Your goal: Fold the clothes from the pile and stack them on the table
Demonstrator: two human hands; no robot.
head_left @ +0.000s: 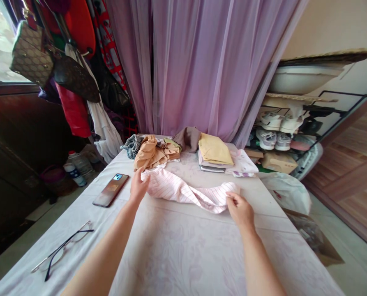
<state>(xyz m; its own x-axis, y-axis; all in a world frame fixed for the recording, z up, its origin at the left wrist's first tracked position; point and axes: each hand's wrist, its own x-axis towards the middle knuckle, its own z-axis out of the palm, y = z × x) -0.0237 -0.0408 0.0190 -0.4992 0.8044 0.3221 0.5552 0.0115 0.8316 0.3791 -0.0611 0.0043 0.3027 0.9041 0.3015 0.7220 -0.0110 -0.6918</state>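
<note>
A pink-and-white striped garment (183, 191) is stretched sideways across the table, bunched and partly twisted; its exact kind cannot be made out. My left hand (138, 187) grips its left end, close to the crumpled clothes. At the other end, my right hand (240, 207) pinches the edge between thumb and fingers. Just behind the left end lies a heap of unfolded clothes, with a tan garment (151, 152) in front and a brown garment (188, 139) further back. Beyond the right end sits a stack of folded clothes topped by a yellow garment (215, 149).
A phone (111, 190) and eyeglasses (63, 248) lie on the left of the cloth-covered table (171, 255). A purple curtain (195, 70) hangs behind. Bags (32, 53) hang at the left; a rack with shoes (266, 137) stands at the right.
</note>
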